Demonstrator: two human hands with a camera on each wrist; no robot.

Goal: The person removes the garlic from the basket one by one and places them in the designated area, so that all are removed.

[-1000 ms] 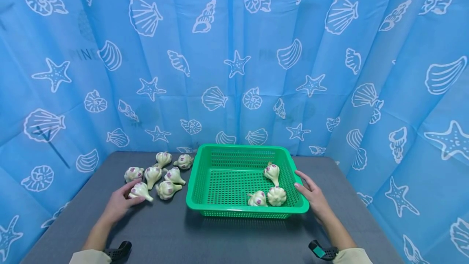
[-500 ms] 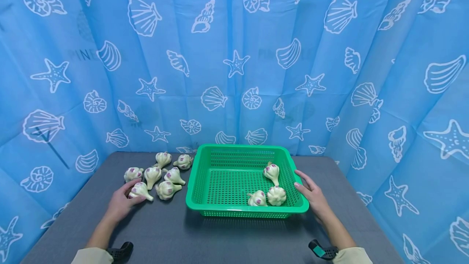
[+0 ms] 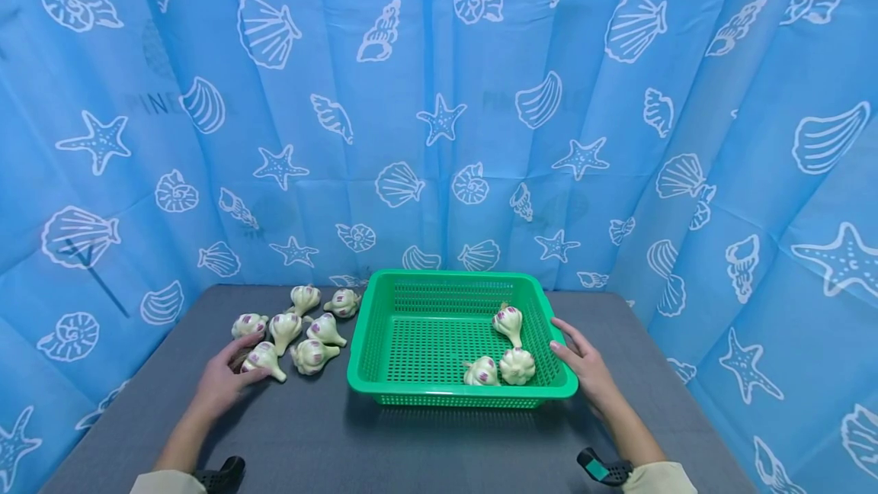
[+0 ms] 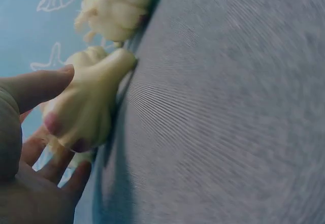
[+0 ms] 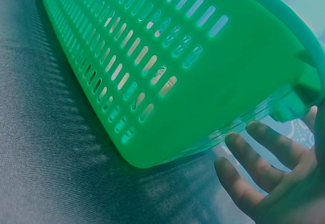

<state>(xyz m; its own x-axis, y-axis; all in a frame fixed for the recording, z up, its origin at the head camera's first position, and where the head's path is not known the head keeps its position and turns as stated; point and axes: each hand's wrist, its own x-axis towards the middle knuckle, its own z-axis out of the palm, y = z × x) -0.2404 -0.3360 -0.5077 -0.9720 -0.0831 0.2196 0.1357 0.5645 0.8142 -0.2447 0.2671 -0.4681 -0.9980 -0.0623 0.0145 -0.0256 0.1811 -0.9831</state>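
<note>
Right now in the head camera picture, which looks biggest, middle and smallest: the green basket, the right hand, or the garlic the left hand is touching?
1. green basket, by far the largest.
2. right hand.
3. garlic under the left hand, smallest, though not by much.

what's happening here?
A person is at a grey table with a green basket. The left hand grips one garlic bulb from a loose group left of the basket. The right hand rests open against the basket's right rim. Three bulbs lie inside already.
</note>
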